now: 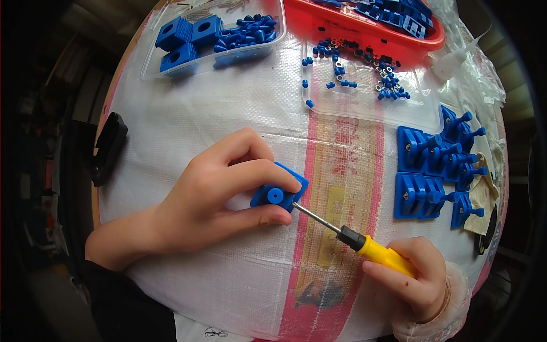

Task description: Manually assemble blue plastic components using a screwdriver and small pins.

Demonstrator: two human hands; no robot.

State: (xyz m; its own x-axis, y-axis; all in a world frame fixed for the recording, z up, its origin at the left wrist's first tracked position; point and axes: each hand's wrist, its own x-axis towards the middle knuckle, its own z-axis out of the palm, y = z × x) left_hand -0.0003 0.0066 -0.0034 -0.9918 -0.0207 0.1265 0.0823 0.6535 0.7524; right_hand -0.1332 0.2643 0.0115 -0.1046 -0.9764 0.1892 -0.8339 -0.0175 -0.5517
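My left hand pinches a small blue plastic part, a square base with a round knob, against the table covering; the fingers hide much of it. In my right hand is a screwdriver with a yellow and black handle. Its metal tip meets the blue part beside my left fingertips; whether it sits in a screw there I cannot tell. To the right stand several assembled blue parts in rows, each a plate with a knobbed stem and brass-coloured screws.
A clear tray at the far left holds stacked blue squares and blue pegs. At the far right, a clear lid carries small blue caps and metal nuts, before a red basin of blue parts. A black object lies at the left edge.
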